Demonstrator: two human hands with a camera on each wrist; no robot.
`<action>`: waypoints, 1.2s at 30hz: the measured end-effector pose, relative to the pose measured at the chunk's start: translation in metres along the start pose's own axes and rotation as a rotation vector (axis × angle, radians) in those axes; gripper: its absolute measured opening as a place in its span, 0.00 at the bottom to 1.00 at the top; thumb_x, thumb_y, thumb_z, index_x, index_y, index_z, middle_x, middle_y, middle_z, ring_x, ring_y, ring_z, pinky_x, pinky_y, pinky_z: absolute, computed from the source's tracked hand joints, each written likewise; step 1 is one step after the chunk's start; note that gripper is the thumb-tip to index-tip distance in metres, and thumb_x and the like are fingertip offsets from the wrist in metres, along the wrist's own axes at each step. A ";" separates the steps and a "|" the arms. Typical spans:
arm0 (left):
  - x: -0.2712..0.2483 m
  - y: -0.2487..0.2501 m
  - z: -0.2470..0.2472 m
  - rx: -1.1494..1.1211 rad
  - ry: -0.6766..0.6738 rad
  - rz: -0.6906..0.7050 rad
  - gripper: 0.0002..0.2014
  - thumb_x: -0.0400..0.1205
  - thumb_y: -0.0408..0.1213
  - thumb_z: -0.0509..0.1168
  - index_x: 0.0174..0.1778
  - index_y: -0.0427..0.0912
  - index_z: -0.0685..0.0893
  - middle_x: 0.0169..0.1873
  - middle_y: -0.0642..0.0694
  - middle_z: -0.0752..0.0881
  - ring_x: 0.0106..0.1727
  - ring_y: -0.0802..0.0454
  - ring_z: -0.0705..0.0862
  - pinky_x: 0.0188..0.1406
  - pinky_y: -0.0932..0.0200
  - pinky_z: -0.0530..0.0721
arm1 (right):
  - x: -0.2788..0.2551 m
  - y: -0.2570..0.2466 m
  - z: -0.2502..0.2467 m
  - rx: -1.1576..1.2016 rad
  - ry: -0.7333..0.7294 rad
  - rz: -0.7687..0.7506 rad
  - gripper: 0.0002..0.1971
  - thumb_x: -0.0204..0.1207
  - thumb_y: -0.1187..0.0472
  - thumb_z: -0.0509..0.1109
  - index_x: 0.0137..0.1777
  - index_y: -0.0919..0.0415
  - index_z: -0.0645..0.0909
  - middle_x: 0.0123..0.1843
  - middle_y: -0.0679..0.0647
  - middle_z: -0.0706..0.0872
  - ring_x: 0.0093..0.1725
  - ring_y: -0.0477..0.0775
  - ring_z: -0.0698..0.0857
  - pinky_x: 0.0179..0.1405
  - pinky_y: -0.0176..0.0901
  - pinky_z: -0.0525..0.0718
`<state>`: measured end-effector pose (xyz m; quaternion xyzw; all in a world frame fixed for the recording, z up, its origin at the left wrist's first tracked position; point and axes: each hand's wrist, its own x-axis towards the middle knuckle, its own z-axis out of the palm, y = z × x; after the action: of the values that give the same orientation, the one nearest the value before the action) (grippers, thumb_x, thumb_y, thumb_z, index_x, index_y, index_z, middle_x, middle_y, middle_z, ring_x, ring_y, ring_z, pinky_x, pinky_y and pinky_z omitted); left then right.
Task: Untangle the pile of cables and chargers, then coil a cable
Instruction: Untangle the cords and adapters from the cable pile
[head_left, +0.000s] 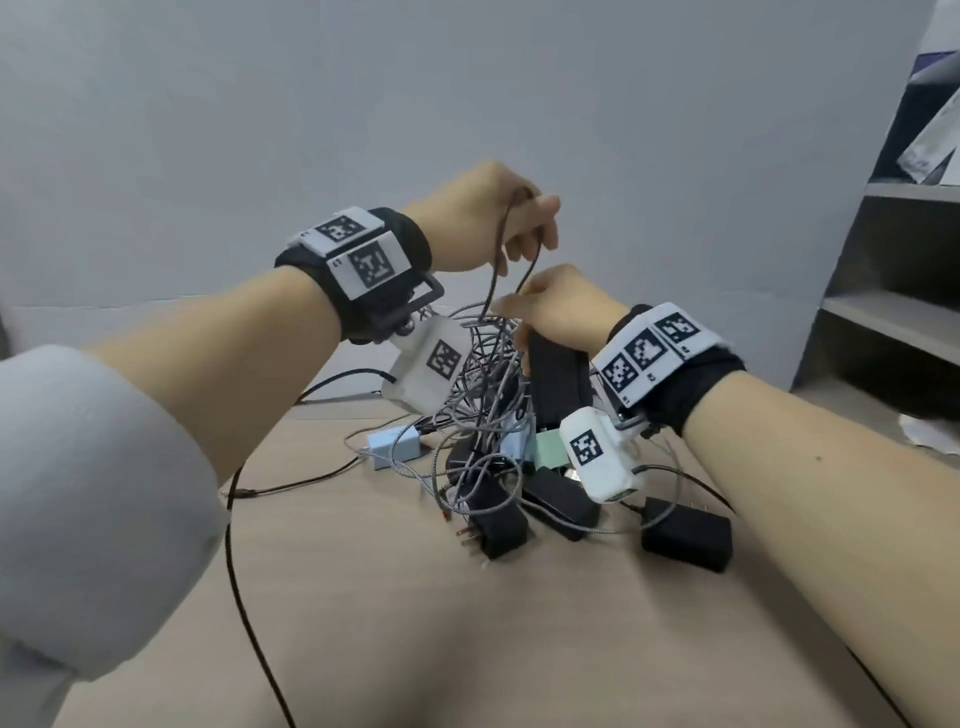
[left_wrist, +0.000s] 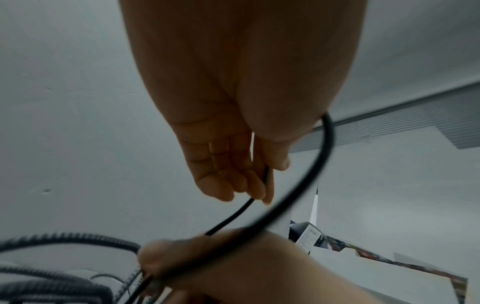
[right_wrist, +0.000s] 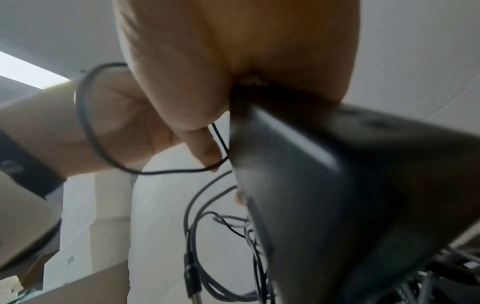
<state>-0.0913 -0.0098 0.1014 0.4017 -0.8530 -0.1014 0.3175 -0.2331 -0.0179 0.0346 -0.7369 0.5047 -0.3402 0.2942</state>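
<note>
A light tan wooden table (head_left: 395, 613) fills the lower half of the head view. Behind it stands a plain pale grey wall (head_left: 260, 104). At three o'clock is a dark grey open shelf unit (head_left: 893, 291), with white papers (head_left: 935, 140) on an upper shelf.

Left hand (head_left: 493, 218) raised, fingers curled in pinch; right hand (head_left: 558, 306) lower, grip closed
</note>
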 end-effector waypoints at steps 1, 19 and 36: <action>-0.002 0.001 0.002 -0.034 -0.013 -0.007 0.21 0.93 0.41 0.56 0.50 0.29 0.88 0.33 0.45 0.84 0.33 0.55 0.82 0.35 0.56 0.89 | 0.002 0.002 0.004 -0.023 0.017 0.019 0.12 0.81 0.57 0.70 0.43 0.66 0.79 0.36 0.64 0.92 0.29 0.62 0.88 0.43 0.56 0.89; -0.045 -0.105 0.088 0.754 -0.416 -0.353 0.41 0.79 0.59 0.69 0.87 0.59 0.58 0.82 0.42 0.62 0.83 0.31 0.57 0.82 0.30 0.57 | 0.011 0.040 0.005 0.291 0.127 0.112 0.14 0.83 0.65 0.62 0.39 0.67 0.85 0.43 0.70 0.92 0.35 0.62 0.87 0.42 0.55 0.84; -0.038 -0.093 0.051 -0.117 -0.215 -0.398 0.08 0.86 0.46 0.67 0.42 0.51 0.83 0.37 0.52 0.85 0.37 0.55 0.81 0.36 0.60 0.76 | 0.021 0.057 -0.025 0.461 0.365 0.161 0.08 0.75 0.58 0.56 0.47 0.63 0.69 0.44 0.66 0.93 0.37 0.72 0.81 0.44 0.61 0.81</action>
<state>-0.0471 -0.0467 0.0039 0.5298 -0.7785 -0.2537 0.2212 -0.2788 -0.0582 0.0094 -0.5351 0.5154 -0.5480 0.3843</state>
